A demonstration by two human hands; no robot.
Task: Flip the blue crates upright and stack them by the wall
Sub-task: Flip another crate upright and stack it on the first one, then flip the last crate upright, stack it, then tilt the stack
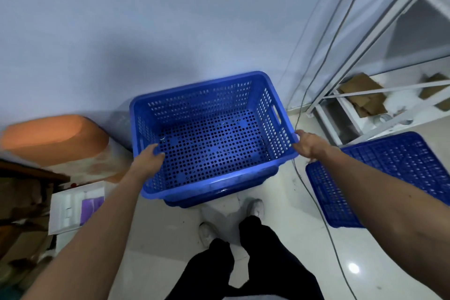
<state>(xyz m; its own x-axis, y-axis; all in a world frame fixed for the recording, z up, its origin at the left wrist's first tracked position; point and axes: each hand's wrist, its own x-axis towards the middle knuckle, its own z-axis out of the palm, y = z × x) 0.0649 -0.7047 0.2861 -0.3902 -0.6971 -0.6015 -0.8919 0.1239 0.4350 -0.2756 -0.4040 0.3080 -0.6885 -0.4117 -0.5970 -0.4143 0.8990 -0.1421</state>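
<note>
At the far left we see an orange tub (53,137) lying bottom-up on the floor (280,238), close against the wall (170,19). Nearer than the tub sits a white box (63,209) with something purple inside. The brown clutter beside the box is too blurred for us to name.

Next we come to the person's left hand (149,162). It grips the left rim of the upright blue crate (202,102), with the fingers curled over the edge and into the crate. This crate stands open side up in the middle of the scene, its far side close to the wall. A darker blue band (219,196) shows under its near edge. We think this may be a second crate nested beneath, though the view does not settle it.

Below the crate we see the person's legs in black trousers (263,263) and white shoes.

The right hand (308,147) holds the crate's near right corner, its fingers wrapped around the rim. Just past it a thin grey cable (314,198) runs along the floor. To the right of the cable an overturned blue crate (389,170) lies on the floor, perforated base up, well apart from the wall. Far right stands a white metal rack (360,129) with pieces of cardboard (362,95) on its low shelf.
</note>
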